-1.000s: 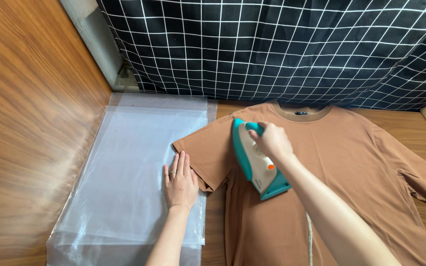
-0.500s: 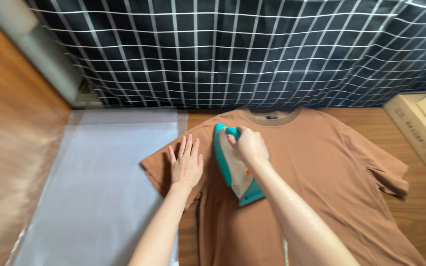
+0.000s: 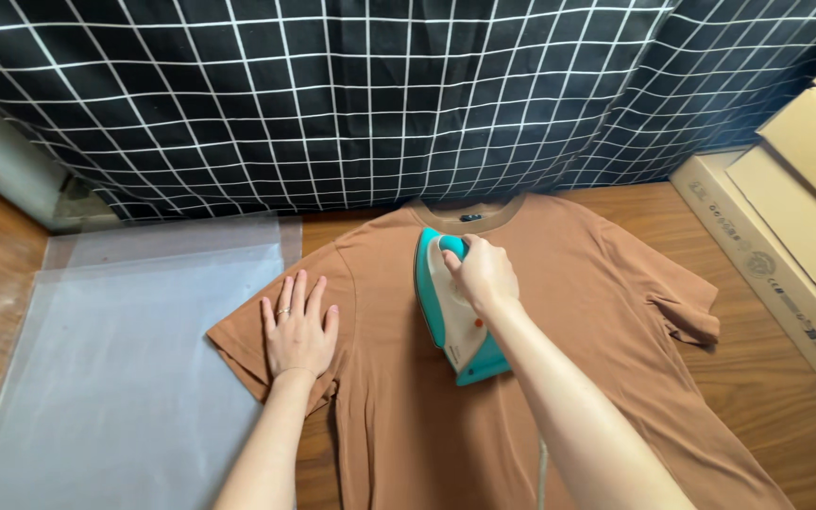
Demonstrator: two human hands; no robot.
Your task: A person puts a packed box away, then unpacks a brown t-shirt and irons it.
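Note:
A brown T-shirt lies spread flat on the wooden table, collar toward the far side. My right hand grips the handle of a teal and white iron that rests on the shirt's chest, just below the collar. My left hand lies flat with fingers spread on the shirt's left sleeve, pressing it down, a ring on one finger. A thin cord runs back from the iron along my right forearm.
A clear plastic sheet covers the table on the left, under the sleeve's edge. A black cloth with a white grid hangs along the far side. Cardboard boxes stand at the right edge. Bare wood shows beside the shirt's right sleeve.
The view has shifted right and closer. My left hand has moved from the plastic sheet's edge onto the sleeve. The iron, still gripped by my right hand, has slid toward the collar.

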